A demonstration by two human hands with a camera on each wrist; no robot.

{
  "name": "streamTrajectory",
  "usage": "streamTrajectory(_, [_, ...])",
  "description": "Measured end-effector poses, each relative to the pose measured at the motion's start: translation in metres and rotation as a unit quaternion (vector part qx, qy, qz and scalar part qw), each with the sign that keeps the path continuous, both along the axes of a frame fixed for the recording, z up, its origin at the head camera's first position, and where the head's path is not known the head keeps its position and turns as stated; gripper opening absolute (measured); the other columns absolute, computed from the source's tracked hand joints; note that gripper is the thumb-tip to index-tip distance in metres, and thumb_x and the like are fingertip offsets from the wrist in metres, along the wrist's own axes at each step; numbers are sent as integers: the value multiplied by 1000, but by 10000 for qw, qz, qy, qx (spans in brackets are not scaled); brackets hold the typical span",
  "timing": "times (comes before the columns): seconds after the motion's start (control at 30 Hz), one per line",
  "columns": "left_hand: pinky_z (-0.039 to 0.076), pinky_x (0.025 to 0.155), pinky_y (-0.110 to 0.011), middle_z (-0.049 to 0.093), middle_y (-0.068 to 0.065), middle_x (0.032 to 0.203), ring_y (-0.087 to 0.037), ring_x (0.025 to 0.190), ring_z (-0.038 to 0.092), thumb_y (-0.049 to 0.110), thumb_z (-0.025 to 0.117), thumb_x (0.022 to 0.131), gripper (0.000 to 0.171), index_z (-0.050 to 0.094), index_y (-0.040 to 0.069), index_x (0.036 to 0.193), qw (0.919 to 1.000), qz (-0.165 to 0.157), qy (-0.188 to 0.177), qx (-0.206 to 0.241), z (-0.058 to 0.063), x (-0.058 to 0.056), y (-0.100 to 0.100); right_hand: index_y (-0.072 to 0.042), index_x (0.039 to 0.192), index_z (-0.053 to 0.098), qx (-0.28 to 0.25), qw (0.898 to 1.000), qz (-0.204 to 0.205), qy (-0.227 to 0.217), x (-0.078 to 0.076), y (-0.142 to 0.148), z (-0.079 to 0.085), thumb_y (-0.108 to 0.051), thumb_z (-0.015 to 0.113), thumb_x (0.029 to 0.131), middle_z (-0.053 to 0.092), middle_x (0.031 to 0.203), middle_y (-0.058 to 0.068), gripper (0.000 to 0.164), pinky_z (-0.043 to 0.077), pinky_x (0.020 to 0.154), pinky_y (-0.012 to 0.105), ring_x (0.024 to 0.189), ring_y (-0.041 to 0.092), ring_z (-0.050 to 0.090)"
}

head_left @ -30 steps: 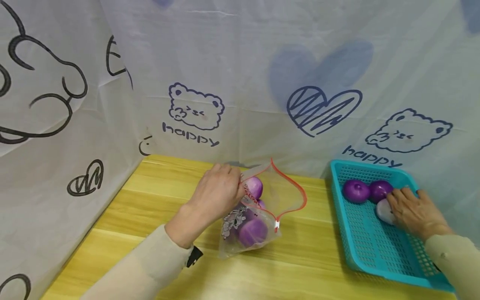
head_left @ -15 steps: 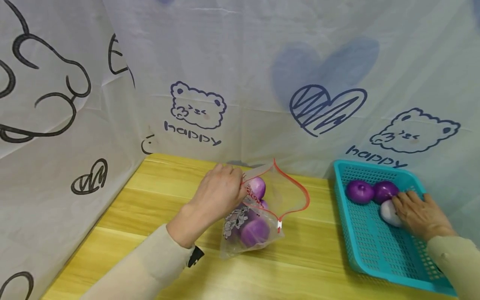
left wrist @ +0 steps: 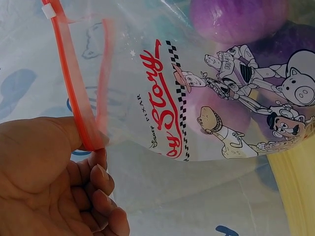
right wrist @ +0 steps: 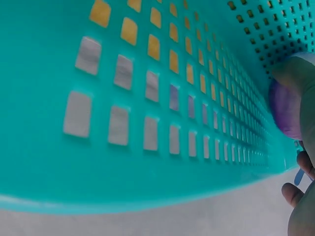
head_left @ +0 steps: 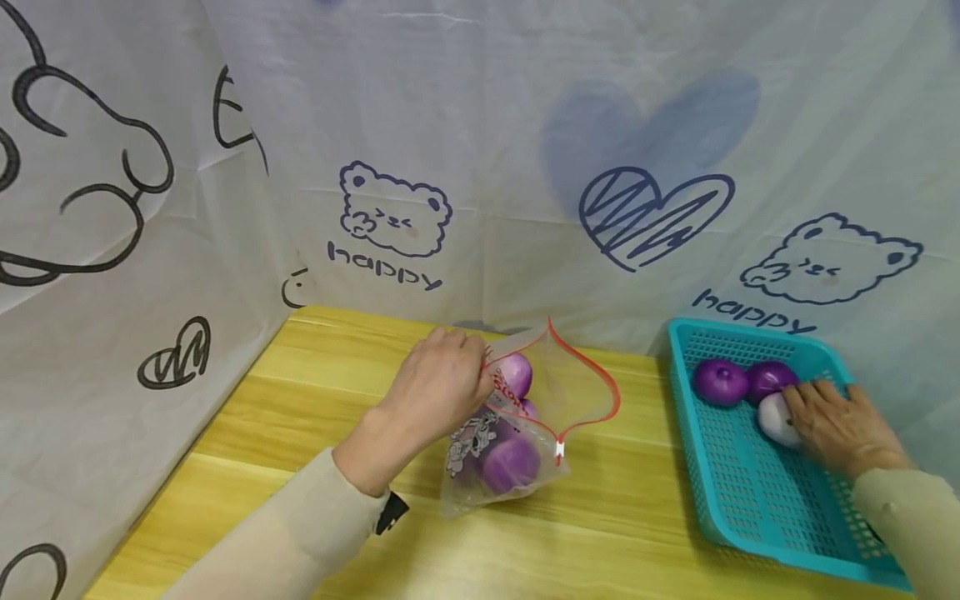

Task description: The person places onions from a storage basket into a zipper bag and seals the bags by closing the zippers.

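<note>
My left hand pinches the red zip edge of a clear plastic zip bag between thumb and forefinger, and the bag's mouth gapes to the right. Inside the bag are several purple onions, partly hidden by the print and the hand. In the blue basket, my right hand grips a pale, whitish-purple onion with curled fingers. Just behind it lie two deep purple onions, side by side. The right wrist view shows the held onion close against the basket's wall, partly covered by fingers.
A yellow wood-grain table bears the bag and the basket, with bare wood between them. White cloth with drawn bears and hearts hangs behind and along the left. The basket's raised rim surrounds the right hand's work.
The view has shifted slightly. The pale onion has moved a little under the right hand's fingers, staying in the basket. The left hand keeps its hold on the bag.
</note>
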State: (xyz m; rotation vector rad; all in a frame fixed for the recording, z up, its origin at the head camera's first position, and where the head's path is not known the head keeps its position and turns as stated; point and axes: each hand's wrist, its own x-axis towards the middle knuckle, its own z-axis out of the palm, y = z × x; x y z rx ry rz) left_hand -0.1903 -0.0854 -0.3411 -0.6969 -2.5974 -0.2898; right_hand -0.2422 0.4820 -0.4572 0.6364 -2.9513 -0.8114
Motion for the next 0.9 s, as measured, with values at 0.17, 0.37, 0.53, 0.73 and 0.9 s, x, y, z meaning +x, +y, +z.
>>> streamTrajectory(0.17, [43, 63, -37, 50, -2, 71, -24, 69, 46, 15, 69, 90, 20, 55, 9, 77, 10000, 5, -14, 17, 0, 0, 0, 4, 120, 53, -240, 9995, 41, 190, 0, -5, 5, -35, 90, 76, 57, 109, 25, 70, 46, 82, 62, 103, 44, 51])
streamTrajectory(0.37, [43, 64, -38, 50, -2, 71, -24, 69, 47, 15, 69, 91, 20, 56, 9, 77, 10000, -6, 24, 37, 0, 1, 0, 4, 115, 51, -548, 9966, 295, 541, 3, -12, 11, -41, 94, 69, 54, 101, 23, 77, 45, 77, 58, 94, 42, 50])
streamTrajectory(0.53, [42, 64, -37, 49, -2, 70, -24, 69, 46, 16, 68, 92, 22, 54, 10, 76, 10000, -2, 16, 38, 0, 1, 0, 5, 113, 49, -794, 9926, 350, 844, 4, -21, 14, -38, 91, 69, 54, 100, 25, 74, 45, 73, 56, 93, 43, 50])
streamTrajectory(0.73, [44, 63, -38, 50, -2, 71, -24, 69, 48, 17, 68, 94, 24, 55, 9, 76, 10000, -11, 41, 42, 1, 1, 0, 6, 116, 48, -1052, 9899, 265, 911, 4, -32, 19, -39, 90, 68, 55, 106, 28, 79, 43, 75, 57, 97, 44, 50])
streamTrajectory(0.9, [43, 63, -37, 50, -2, 72, -24, 69, 47, 18, 68, 94, 24, 55, 9, 76, 10000, -7, 28, 5, 2, -1, -1, 8, 121, 47, -1028, 9891, 328, 1000, 7, -42, 29, -41, 90, 69, 54, 109, 28, 83, 44, 76, 58, 99, 44, 50])
